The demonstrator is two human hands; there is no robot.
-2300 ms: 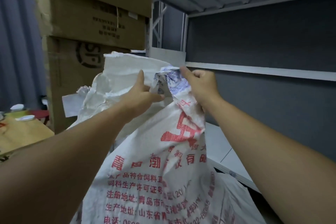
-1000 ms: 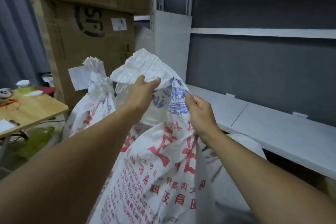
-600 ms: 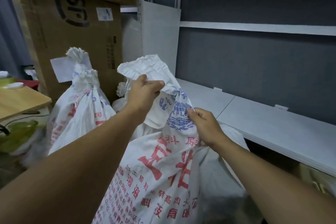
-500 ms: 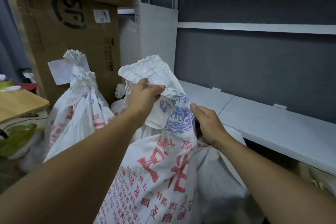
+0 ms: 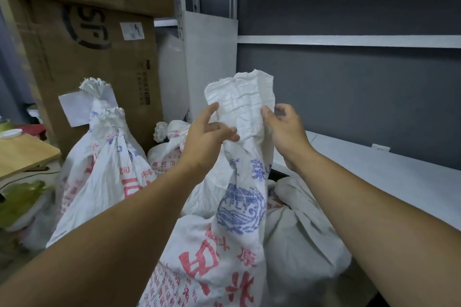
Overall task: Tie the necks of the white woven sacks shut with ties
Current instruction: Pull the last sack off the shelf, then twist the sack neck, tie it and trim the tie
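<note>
Both of your hands meet at the top of the front sack [image 5: 224, 244] in the head view. This white woven sack, printed with red characters and a blue emblem, stands right in front of you. Its neck is gathered into a narrow twist, and its crumpled mouth flap [image 5: 243, 104] rises upright above the twist. Your left hand [image 5: 208, 142] holds the neck from the left: its fingers [image 5: 230, 135] curl in against the gathered fabric while the thumb points up along the flap's left edge. Your right hand [image 5: 287, 132] lies against the right side of the neck, relaxed and unclenched. Its thumb tip touches the flap's right edge and the other fingers are loosely bent, clear of the cloth. To the left stands a tied sack [image 5: 99, 169] with a frayed tuft on top, and just behind your left hand sits a second tied sack [image 5: 166, 152], smaller in view. A low white sack [image 5: 304, 232] lies on the right, touching the front one. Behind the sacks you have stacked brown cardboard boxes [image 5: 87, 40], with a white paper sheet [image 5: 73, 109] at the front of the lower one. A wooden bench [image 5: 22, 154] shows at the left edge, carrying a white lid [image 5: 10, 133]. A white shelf [image 5: 386, 174] runs along the dark grey wall [image 5: 349, 97] on your right.
</note>
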